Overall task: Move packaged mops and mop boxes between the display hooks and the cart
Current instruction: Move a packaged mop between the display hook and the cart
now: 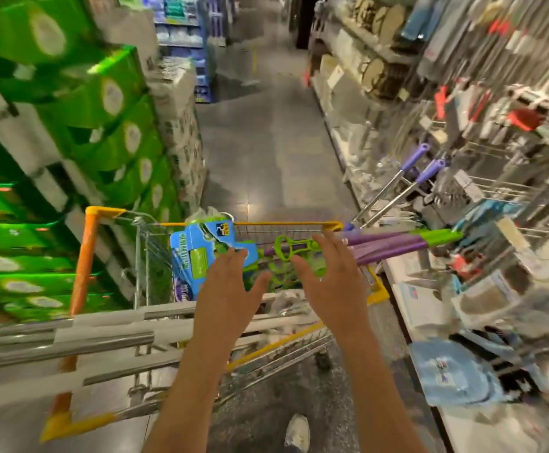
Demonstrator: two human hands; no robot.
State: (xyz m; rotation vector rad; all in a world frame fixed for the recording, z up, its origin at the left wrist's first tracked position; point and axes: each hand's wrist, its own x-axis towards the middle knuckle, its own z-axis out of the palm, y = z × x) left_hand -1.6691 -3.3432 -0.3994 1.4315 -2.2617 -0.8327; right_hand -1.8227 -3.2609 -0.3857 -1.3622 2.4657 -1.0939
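A wire shopping cart (90, 243) with orange and yellow corners stands in front of me. Packaged mops lie in it: a blue and green card pack (194, 253) and purple and green handles (394, 243) that stick out over the cart's right rim. My left hand (230, 286) and my right hand (325, 273) hover over the packs with fingers spread, holding nothing. Two more mops with purple grips (417, 161) lean on the display hooks (495, 188) at the right.
Stacked green boxes (103, 132) line the left side of the aisle. Shelves and hooks with packaged goods (462, 380) run along the right. Chrome poles (70, 344) lie across the cart's near end. The grey floor (266, 142) stretches ahead.
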